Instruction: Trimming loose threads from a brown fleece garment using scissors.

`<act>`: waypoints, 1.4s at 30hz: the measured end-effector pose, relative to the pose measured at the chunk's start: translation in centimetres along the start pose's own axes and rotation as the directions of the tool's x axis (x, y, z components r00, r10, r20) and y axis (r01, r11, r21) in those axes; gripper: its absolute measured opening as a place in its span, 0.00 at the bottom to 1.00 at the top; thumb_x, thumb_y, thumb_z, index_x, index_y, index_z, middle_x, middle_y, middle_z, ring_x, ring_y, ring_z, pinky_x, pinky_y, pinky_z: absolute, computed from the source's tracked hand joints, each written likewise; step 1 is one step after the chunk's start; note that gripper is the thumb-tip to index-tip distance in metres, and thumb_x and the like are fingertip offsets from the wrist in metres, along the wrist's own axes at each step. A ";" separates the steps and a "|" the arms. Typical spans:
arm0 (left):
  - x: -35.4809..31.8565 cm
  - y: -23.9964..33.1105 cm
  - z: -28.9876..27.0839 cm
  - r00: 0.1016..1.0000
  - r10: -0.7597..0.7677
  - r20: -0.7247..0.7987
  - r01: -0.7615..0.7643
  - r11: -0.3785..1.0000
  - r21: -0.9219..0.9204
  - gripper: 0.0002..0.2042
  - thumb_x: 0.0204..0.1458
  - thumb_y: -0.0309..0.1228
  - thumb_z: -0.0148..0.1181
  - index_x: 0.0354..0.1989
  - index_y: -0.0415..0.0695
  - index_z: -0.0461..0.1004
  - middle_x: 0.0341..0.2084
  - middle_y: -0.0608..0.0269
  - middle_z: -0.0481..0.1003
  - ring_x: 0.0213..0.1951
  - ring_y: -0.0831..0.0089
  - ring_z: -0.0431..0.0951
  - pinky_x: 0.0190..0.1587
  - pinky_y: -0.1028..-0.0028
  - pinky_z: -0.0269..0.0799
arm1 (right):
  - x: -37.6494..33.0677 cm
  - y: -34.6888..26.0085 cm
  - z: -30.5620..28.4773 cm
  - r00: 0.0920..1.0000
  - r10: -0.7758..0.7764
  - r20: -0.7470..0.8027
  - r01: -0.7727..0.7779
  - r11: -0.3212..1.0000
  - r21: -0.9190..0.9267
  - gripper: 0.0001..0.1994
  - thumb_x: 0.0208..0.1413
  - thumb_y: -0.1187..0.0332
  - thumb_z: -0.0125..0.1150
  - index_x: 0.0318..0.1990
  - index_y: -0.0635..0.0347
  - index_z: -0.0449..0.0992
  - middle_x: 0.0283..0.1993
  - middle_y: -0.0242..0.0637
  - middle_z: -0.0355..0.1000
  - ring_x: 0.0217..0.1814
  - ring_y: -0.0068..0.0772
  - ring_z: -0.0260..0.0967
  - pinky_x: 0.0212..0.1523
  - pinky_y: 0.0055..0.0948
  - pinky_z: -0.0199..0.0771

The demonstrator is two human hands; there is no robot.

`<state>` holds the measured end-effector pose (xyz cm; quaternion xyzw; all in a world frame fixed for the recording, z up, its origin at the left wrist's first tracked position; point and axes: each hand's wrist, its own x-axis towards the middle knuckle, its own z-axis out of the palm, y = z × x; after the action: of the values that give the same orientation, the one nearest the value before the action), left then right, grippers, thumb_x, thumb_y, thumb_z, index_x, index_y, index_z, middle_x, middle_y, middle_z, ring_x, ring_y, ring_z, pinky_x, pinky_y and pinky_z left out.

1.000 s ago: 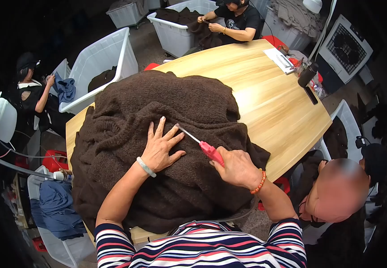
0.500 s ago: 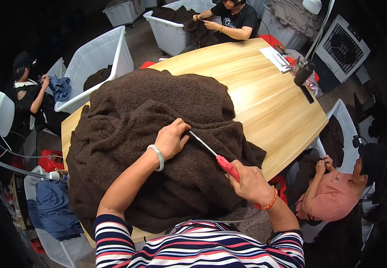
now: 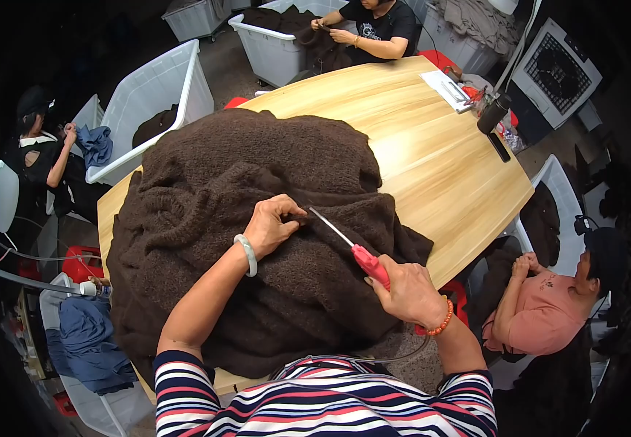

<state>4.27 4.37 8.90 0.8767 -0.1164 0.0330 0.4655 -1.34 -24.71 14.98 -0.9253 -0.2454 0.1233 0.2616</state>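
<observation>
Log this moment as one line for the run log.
left hand: pinching brown knit garment | right hand: holding red-handled tool, tip at pinch | wooden table

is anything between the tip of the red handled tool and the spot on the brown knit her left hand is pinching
Nothing visible. The right hand holds the red-handled tool, whose thin metal tip reaches the left hand fingertips, bunched on the brown knit garment. Only open knit lies along the shaft.

A white paper sheet (image 3: 452,86) lies at the table's (image 3: 432,160) far edge.
</observation>
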 end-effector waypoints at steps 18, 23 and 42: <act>-1.7 2.1 -3.2 0.963 -0.204 -0.177 0.069 0.819 -0.569 0.16 0.60 0.21 0.52 0.58 0.38 0.66 0.46 0.54 0.76 0.37 0.72 0.81 0.40 0.77 0.78 | -0.4 -0.1 0.0 0.997 -0.067 -0.036 0.073 0.975 0.210 0.10 0.56 0.67 0.61 0.41 0.58 0.69 0.30 0.48 0.74 0.34 0.55 0.73 0.34 0.46 0.72; -4.3 3.3 -7.9 0.892 0.280 -0.355 -0.041 0.832 0.553 0.20 0.45 0.25 0.67 0.49 0.44 0.75 0.47 0.58 0.74 0.50 0.58 0.72 0.51 0.64 0.66 | -0.5 -0.4 0.3 0.995 -0.085 -0.048 0.092 0.978 0.185 0.10 0.55 0.69 0.61 0.43 0.58 0.70 0.28 0.44 0.74 0.33 0.50 0.75 0.33 0.42 0.73; -18.2 -2.2 -17.1 0.927 -0.253 -0.278 0.357 0.822 0.444 0.27 0.41 0.37 0.74 0.50 0.40 0.74 0.45 0.53 0.75 0.48 0.57 0.73 0.52 0.65 0.67 | -0.3 -2.8 3.9 0.985 0.019 -0.174 0.033 0.957 0.289 0.12 0.48 0.65 0.73 0.32 0.64 0.78 0.19 0.39 0.70 0.19 0.30 0.70 0.22 0.30 0.66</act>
<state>-11.99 22.83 13.78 0.9642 0.0873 0.0770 0.2383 -4.11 -21.14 13.31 -0.8832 -0.2039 0.0753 0.4156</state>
